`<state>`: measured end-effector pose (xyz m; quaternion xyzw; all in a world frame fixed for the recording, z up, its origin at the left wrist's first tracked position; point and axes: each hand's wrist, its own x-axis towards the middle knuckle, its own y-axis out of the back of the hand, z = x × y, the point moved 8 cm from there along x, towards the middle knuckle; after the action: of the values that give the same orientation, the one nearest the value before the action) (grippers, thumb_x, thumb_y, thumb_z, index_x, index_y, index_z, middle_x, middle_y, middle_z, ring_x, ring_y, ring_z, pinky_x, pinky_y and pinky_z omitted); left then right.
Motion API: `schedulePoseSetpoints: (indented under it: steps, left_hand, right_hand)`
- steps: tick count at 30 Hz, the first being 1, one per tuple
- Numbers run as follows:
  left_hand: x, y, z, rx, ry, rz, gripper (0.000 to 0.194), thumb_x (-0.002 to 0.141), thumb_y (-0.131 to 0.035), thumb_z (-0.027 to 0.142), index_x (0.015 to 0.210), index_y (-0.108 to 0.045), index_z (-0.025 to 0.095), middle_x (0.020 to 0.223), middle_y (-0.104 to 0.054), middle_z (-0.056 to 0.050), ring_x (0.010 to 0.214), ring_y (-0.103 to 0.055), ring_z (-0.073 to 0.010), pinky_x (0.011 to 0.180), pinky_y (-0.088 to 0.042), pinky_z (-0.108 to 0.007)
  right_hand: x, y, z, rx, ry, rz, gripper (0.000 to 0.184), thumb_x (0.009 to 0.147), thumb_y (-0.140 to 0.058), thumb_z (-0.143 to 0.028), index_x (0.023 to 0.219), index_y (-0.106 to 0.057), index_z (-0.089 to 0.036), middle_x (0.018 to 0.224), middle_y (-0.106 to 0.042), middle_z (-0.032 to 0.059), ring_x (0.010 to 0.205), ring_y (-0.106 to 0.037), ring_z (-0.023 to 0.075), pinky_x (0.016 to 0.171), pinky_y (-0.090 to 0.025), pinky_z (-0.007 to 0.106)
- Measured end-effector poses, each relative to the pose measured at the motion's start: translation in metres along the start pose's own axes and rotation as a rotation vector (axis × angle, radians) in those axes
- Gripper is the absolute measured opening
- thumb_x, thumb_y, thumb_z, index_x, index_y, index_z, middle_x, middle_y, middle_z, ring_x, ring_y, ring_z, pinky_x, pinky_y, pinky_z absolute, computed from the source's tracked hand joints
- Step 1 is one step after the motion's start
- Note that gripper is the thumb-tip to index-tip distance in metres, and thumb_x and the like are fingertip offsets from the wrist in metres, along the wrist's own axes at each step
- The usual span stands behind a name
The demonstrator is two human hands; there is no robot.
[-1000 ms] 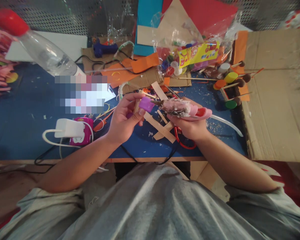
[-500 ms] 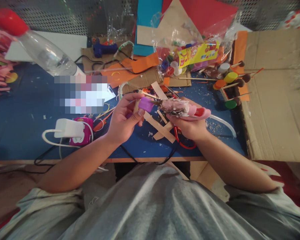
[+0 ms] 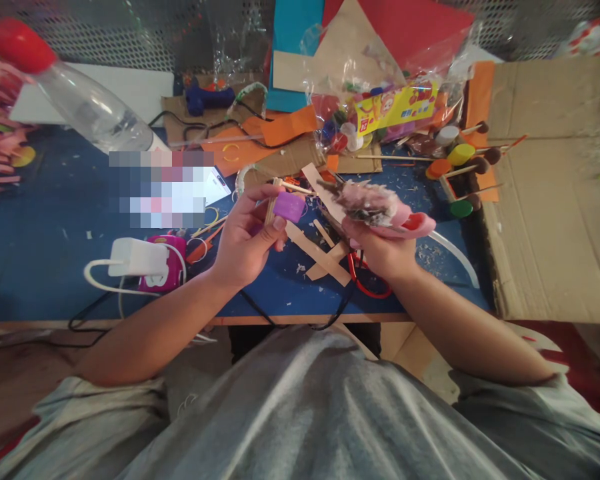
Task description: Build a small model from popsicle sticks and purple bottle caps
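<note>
Pinched between the thumb and fingers of my left hand [image 3: 243,240] is a purple bottle cap [image 3: 290,207], with thin wooden sticks [image 3: 271,209] against its left side. My right hand [image 3: 386,252] is wrapped round a pink hot glue gun [image 3: 414,225]. Its front is coated in greyish fluff, and the nozzle points left, a short way from the cap. A clear glue stick [image 3: 457,257] sticks out of its back. Under my hands lie flat wooden strips [image 3: 320,255] and the red handle of scissors [image 3: 373,293].
A bottle with a red lid [image 3: 17,43] lies tilted at the left, near a white charger [image 3: 139,257] and a lit phone [image 3: 216,190]. At the back is a plastic bag [image 3: 397,110] of coloured caps. Cardboard [image 3: 555,200] covers the right side. Black cable crosses the front edge.
My right hand has drawn the glue gun back to the right, so its nozzle has come away from the purple cap. The left hand has hardly moved.
</note>
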<state>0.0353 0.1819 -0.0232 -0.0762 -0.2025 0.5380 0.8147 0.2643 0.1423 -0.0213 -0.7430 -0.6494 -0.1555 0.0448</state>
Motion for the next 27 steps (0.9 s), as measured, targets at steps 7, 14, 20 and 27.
schedulePoseSetpoints:
  steps: [7,14,20,27]
  left_hand:
    - [-0.002,-0.011,-0.004,-0.003,0.094,-0.102,0.039,0.100,-0.095,0.043,0.133,-0.078,0.030,0.087,-0.076,0.002,0.055,-0.060,-0.0058,0.057,-0.053,-0.020]
    - [-0.006,-0.015,-0.013,0.010,0.223,-0.138,0.043,0.100,-0.094,0.047,0.132,-0.073,0.026,0.094,-0.077,0.002,0.057,-0.064,-0.0062,0.055,-0.051,-0.020]
    - [-0.009,-0.021,-0.018,-0.028,0.292,-0.176,0.044,0.100,-0.094,0.049,0.118,-0.062,0.025,0.089,-0.075,0.005,0.057,-0.065,-0.0053,0.059,-0.052,-0.019]
    - [-0.015,-0.035,-0.019,-0.091,0.378,-0.231,0.050,0.103,-0.091,0.055,0.116,-0.052,0.027,0.083,-0.071,0.006,0.055,-0.063,-0.0069,0.052,-0.046,-0.019]
  right_hand:
    - [-0.004,0.001,0.015,0.173,-0.145,0.027,0.060,0.086,-0.088,-0.088,0.093,-0.080,-0.029,0.077,-0.072,0.0016,0.072,-0.074,0.0228,0.062,-0.065,0.040]
    - [-0.003,-0.012,0.001,0.123,-0.185,-0.120,0.067,0.094,-0.077,-0.090,0.082,-0.078,-0.024,0.076,-0.079,0.0037,0.061,-0.068,0.0157,0.056,-0.057,0.032]
    - [0.000,-0.014,-0.003,0.080,-0.126,-0.157,0.057,0.096,-0.082,-0.083,0.116,-0.088,-0.030,0.112,-0.088,0.0062,0.092,-0.078,0.0228,0.086,-0.070,0.041]
    - [-0.004,-0.025,-0.007,0.020,-0.100,-0.359,0.077,0.089,-0.089,-0.081,0.146,-0.078,-0.031,0.113,-0.079,0.0065,0.094,-0.073,0.0245,0.087,-0.068,0.043]
